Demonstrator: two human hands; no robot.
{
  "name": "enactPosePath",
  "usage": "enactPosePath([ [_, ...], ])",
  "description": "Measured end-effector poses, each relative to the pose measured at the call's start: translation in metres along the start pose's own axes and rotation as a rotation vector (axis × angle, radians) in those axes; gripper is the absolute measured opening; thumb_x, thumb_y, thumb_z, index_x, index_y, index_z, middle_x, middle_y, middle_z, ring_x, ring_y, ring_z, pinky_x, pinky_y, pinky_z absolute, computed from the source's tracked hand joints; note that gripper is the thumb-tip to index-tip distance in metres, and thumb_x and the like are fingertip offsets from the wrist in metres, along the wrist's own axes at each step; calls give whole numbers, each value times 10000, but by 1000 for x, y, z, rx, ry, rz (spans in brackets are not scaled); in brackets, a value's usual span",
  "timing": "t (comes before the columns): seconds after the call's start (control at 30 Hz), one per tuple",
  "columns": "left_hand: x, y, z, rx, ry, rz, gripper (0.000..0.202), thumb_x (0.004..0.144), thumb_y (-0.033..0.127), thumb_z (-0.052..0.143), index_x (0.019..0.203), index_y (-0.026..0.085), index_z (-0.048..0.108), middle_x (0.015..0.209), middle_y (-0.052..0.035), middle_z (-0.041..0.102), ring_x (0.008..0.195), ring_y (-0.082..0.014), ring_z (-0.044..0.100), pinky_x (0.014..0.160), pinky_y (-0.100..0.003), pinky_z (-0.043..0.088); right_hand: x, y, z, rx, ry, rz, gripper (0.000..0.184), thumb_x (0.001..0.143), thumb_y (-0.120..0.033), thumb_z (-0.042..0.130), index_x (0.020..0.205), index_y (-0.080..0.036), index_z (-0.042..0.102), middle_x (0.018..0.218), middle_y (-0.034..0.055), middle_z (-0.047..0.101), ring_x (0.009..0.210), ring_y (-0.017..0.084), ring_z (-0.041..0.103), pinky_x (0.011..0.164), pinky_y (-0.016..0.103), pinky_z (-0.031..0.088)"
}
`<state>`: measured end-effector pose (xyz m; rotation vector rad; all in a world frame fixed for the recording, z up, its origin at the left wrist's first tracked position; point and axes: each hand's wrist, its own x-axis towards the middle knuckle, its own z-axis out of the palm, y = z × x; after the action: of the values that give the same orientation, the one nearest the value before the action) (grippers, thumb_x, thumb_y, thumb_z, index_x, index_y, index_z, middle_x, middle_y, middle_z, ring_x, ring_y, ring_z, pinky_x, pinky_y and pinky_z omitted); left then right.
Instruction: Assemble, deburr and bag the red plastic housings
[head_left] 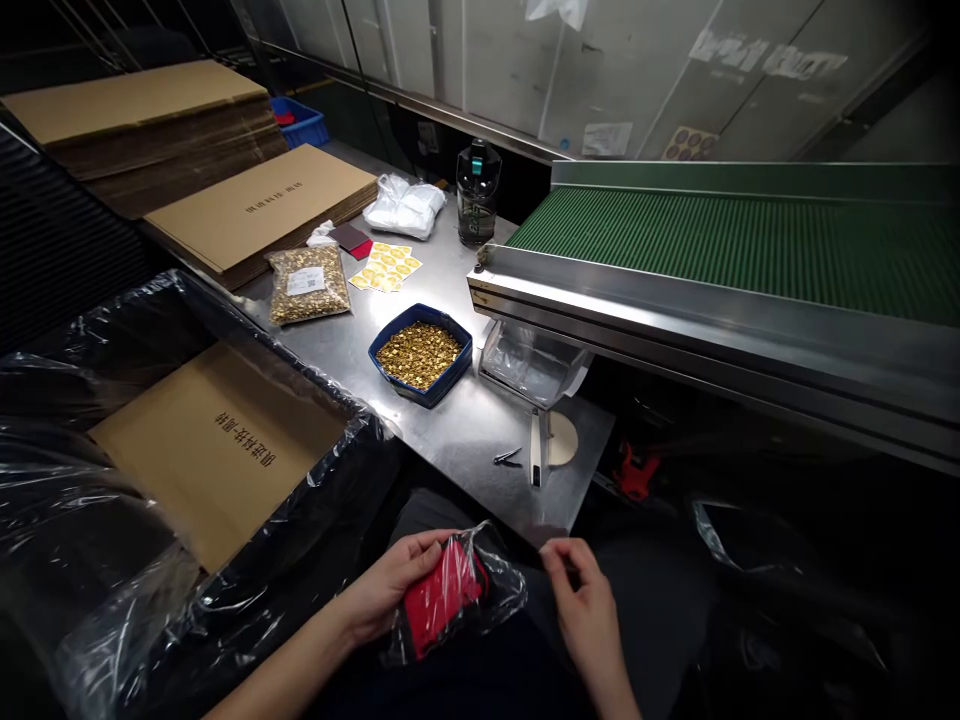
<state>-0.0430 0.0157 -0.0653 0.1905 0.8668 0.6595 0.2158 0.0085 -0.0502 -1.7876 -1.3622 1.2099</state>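
My left hand [390,585] is closed around a clear plastic bag [491,580] with a red and black item [444,600] inside it, held over my lap. My right hand [581,590] sits just right of the bag with fingers pinched together at the bag's edge; what they pinch is too small to make out. On the steel table [480,440] ahead stands a blue tray [421,355] filled with small gold pieces. A clear bag of gold pieces [307,283] and a sheet of yellow round stickers [386,266] lie farther back.
A box lined with black plastic [150,560] holds a cardboard sheet [217,445] at my left. Flat cardboard stacks [255,205] lie behind. A green conveyor belt [750,240] runs at right. A water bottle [478,192], a white bag [405,207] and a clear dispenser [532,365] are on the table.
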Motion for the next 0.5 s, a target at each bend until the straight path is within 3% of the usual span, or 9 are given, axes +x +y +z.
enactPosePath([
  [0.03,1,-2,2,-23,11,8,498,880,402,743,1288,133,644,1201,-176,714,1010,-228,715,972,-354,518,1,-3,1,-2,26,-16,282,985,-453,507,967,-214,656,981,62,634,912,225,621,837,331,493],
  [0.1,4,-5,6,-39,29,40,483,895,405,724,1296,152,633,1202,-162,712,997,-213,714,949,-336,526,-2,-12,8,-30,-50,-79,233,932,-435,603,1046,-232,616,1067,57,617,976,231,603,878,334,481],
  [0.17,6,-7,8,-36,37,70,481,908,407,707,1315,169,614,1191,-150,711,989,-204,710,931,-330,529,-7,-25,17,-112,-190,-147,183,886,-359,678,1006,-247,597,1031,31,615,951,224,596,862,326,472],
  [0.23,6,-7,6,-24,48,79,491,910,410,703,1332,180,601,1186,-144,710,995,-206,705,933,-337,527,-10,-35,22,-203,-262,-178,75,924,-286,627,904,-244,568,939,12,612,884,210,591,815,320,456],
  [0.37,3,-1,-3,34,32,81,520,887,393,737,1340,176,603,1223,-156,699,1023,-217,699,941,-337,519,-9,-37,13,-222,-281,-185,160,994,-310,532,851,-244,559,917,13,637,892,205,603,799,307,451],
  [0.5,4,12,-4,83,-136,29,584,852,378,776,1363,165,588,1290,-175,673,1081,-236,689,994,-350,490,0,-24,10,-345,-206,-189,202,1011,-347,472,888,-249,598,877,31,665,822,227,608,787,346,440],
])
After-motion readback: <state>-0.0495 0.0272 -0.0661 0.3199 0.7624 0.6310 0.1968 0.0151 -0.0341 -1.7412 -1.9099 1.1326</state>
